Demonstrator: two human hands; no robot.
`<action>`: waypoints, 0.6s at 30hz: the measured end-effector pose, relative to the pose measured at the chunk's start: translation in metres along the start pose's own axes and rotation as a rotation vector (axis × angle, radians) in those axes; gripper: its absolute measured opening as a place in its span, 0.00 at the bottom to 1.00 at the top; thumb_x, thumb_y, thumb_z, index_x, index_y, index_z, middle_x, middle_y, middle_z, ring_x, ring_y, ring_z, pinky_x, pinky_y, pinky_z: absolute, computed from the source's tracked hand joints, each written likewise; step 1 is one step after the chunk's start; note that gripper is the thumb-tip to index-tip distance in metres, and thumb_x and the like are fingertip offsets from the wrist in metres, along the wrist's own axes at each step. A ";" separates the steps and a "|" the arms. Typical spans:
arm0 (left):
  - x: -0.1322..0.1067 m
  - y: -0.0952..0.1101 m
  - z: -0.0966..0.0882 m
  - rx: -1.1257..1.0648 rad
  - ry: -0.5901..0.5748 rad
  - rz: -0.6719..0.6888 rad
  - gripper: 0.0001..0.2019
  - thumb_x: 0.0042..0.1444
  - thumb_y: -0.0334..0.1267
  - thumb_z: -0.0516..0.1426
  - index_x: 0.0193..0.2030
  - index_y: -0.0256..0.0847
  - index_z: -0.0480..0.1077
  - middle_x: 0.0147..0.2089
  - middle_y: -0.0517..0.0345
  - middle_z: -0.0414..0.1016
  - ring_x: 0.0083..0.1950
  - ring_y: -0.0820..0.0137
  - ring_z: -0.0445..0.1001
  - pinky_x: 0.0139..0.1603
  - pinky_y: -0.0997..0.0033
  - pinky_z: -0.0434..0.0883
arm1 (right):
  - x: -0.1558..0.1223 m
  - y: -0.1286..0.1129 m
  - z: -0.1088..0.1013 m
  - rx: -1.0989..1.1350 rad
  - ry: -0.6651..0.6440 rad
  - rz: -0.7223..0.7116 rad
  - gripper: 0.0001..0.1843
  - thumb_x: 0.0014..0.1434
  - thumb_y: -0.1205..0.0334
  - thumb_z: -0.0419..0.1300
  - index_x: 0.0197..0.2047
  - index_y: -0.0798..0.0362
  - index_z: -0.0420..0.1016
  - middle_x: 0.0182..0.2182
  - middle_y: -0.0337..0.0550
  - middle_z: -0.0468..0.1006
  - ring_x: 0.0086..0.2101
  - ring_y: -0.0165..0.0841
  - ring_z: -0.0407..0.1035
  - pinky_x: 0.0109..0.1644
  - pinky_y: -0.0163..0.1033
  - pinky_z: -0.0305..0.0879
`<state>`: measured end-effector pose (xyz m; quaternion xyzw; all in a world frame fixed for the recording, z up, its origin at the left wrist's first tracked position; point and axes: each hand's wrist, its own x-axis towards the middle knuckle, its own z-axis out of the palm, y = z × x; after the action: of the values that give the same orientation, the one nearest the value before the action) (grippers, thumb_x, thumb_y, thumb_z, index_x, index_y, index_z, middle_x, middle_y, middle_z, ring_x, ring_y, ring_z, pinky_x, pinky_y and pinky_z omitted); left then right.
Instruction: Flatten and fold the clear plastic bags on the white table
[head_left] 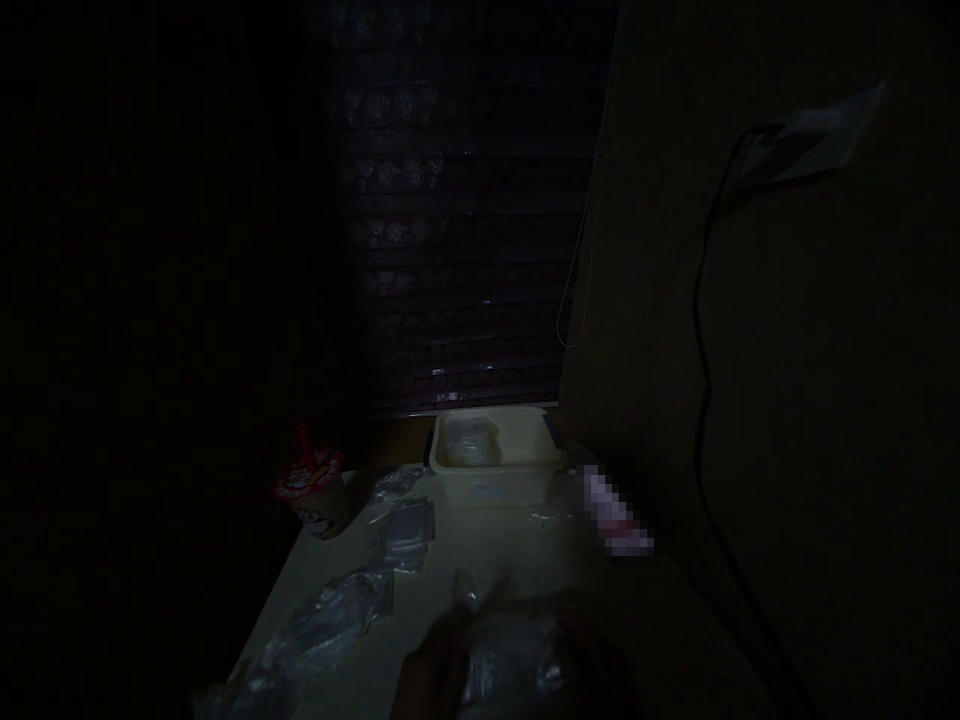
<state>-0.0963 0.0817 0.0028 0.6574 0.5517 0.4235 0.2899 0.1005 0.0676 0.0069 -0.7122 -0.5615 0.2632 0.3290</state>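
Observation:
The scene is very dark. At the bottom centre, a crinkled clear plastic bag [514, 660] shines between my two hands, just above the table. My left hand [429, 672] grips its left side. On the other side, my right hand [592, 650] is mostly lost in shadow, but its fingers appear closed on the bag's edge. What the bag contains cannot be made out. More clear plastic bags [330, 620] lie to the left of my hands, and flat plastic packets [405, 533] lie farther up on that side.
A pale plastic tub [495, 487] with clear packets inside stands at the table's [480, 545] far end. On the left edge is a cup [324, 508] with a red lid and straw. A blurred-out item [615, 515] lies right. A black cable [701, 400] hangs along the wall.

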 end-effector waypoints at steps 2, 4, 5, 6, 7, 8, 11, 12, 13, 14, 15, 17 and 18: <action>0.001 0.000 0.003 -0.003 0.028 -0.053 0.16 0.49 0.42 0.48 0.43 0.43 0.68 0.42 0.58 0.73 0.43 0.70 0.71 0.43 0.75 0.67 | 0.001 -0.002 -0.002 0.015 -0.004 -0.016 0.13 0.56 0.59 0.48 0.44 0.52 0.64 0.44 0.44 0.65 0.39 0.31 0.63 0.41 0.42 0.63; 0.003 0.000 0.005 -0.002 0.046 -0.101 0.16 0.49 0.41 0.48 0.43 0.42 0.68 0.42 0.57 0.73 0.42 0.69 0.71 0.42 0.74 0.67 | 0.002 -0.004 -0.003 0.029 -0.008 -0.031 0.13 0.56 0.59 0.48 0.44 0.52 0.64 0.44 0.44 0.65 0.39 0.31 0.63 0.41 0.42 0.63; 0.003 0.000 0.006 0.002 0.052 -0.118 0.16 0.49 0.41 0.47 0.43 0.41 0.69 0.42 0.57 0.73 0.42 0.68 0.71 0.43 0.74 0.67 | 0.002 -0.005 -0.003 0.036 -0.009 -0.036 0.13 0.56 0.59 0.48 0.44 0.52 0.64 0.44 0.44 0.65 0.39 0.31 0.63 0.41 0.42 0.63; 0.004 0.000 0.006 0.005 0.057 -0.128 0.17 0.49 0.41 0.47 0.42 0.40 0.69 0.42 0.56 0.73 0.43 0.67 0.71 0.43 0.73 0.67 | 0.003 -0.006 -0.003 0.042 -0.008 -0.041 0.13 0.56 0.59 0.48 0.44 0.52 0.64 0.44 0.44 0.65 0.39 0.31 0.63 0.41 0.42 0.63; 0.004 0.000 0.006 0.008 0.058 -0.136 0.17 0.49 0.42 0.47 0.42 0.39 0.69 0.42 0.56 0.73 0.43 0.67 0.71 0.44 0.72 0.67 | 0.003 -0.006 -0.003 0.047 -0.007 -0.044 0.13 0.56 0.59 0.49 0.44 0.52 0.64 0.44 0.44 0.65 0.39 0.31 0.63 0.41 0.42 0.63; 0.004 0.001 0.006 0.010 0.056 -0.144 0.17 0.49 0.42 0.47 0.41 0.39 0.69 0.42 0.55 0.73 0.43 0.66 0.71 0.44 0.72 0.67 | 0.003 -0.007 -0.003 0.052 -0.006 -0.047 0.13 0.56 0.59 0.49 0.44 0.52 0.64 0.44 0.44 0.65 0.39 0.31 0.64 0.41 0.42 0.63; 0.006 0.005 0.004 0.001 0.056 -0.172 0.17 0.49 0.42 0.47 0.40 0.38 0.69 0.40 0.54 0.74 0.41 0.66 0.72 0.41 0.71 0.67 | 0.002 -0.008 -0.002 0.063 -0.003 -0.052 0.13 0.56 0.59 0.49 0.44 0.52 0.64 0.44 0.43 0.65 0.39 0.31 0.63 0.41 0.42 0.63; 0.006 0.007 0.003 -0.008 0.061 -0.183 0.17 0.49 0.43 0.47 0.40 0.38 0.69 0.39 0.54 0.74 0.40 0.66 0.72 0.40 0.72 0.68 | 0.002 -0.008 -0.002 0.065 -0.002 -0.052 0.13 0.56 0.59 0.49 0.44 0.52 0.64 0.44 0.43 0.65 0.39 0.31 0.63 0.41 0.42 0.63; 0.006 0.009 0.001 -0.018 0.070 -0.195 0.17 0.49 0.44 0.47 0.40 0.39 0.69 0.39 0.54 0.75 0.39 0.66 0.72 0.39 0.72 0.68 | 0.001 -0.008 -0.002 0.067 -0.001 -0.053 0.13 0.56 0.59 0.49 0.44 0.52 0.64 0.44 0.44 0.65 0.39 0.31 0.63 0.41 0.42 0.63; 0.007 0.011 0.000 -0.026 0.083 -0.208 0.17 0.49 0.44 0.47 0.41 0.39 0.68 0.38 0.54 0.75 0.39 0.67 0.72 0.39 0.72 0.68 | 0.001 -0.008 -0.002 0.068 0.000 -0.053 0.13 0.56 0.59 0.49 0.44 0.52 0.63 0.44 0.44 0.65 0.39 0.31 0.63 0.41 0.42 0.63; 0.007 0.013 -0.002 -0.034 0.097 -0.222 0.17 0.49 0.45 0.47 0.41 0.39 0.68 0.38 0.55 0.75 0.39 0.67 0.72 0.39 0.72 0.68 | 0.001 -0.008 -0.002 0.069 0.001 -0.052 0.13 0.56 0.59 0.49 0.44 0.52 0.63 0.44 0.44 0.65 0.39 0.31 0.64 0.41 0.42 0.63; 0.007 0.016 -0.005 -0.062 0.121 -0.237 0.18 0.49 0.48 0.47 0.41 0.39 0.67 0.38 0.55 0.75 0.39 0.67 0.72 0.38 0.72 0.68 | 0.001 -0.007 -0.003 0.070 0.004 -0.053 0.13 0.56 0.59 0.49 0.44 0.52 0.63 0.44 0.44 0.65 0.39 0.31 0.64 0.41 0.42 0.63; 0.007 0.017 -0.007 -0.084 0.128 -0.238 0.19 0.48 0.48 0.47 0.42 0.39 0.67 0.38 0.55 0.74 0.39 0.67 0.72 0.38 0.72 0.68 | 0.001 -0.007 -0.003 0.069 0.005 -0.053 0.13 0.56 0.59 0.49 0.44 0.53 0.63 0.44 0.44 0.65 0.39 0.32 0.64 0.41 0.42 0.63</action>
<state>-0.0937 0.0839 0.0217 0.5462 0.6248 0.4501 0.3297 0.0981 0.0690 0.0143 -0.6858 -0.5701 0.2719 0.3617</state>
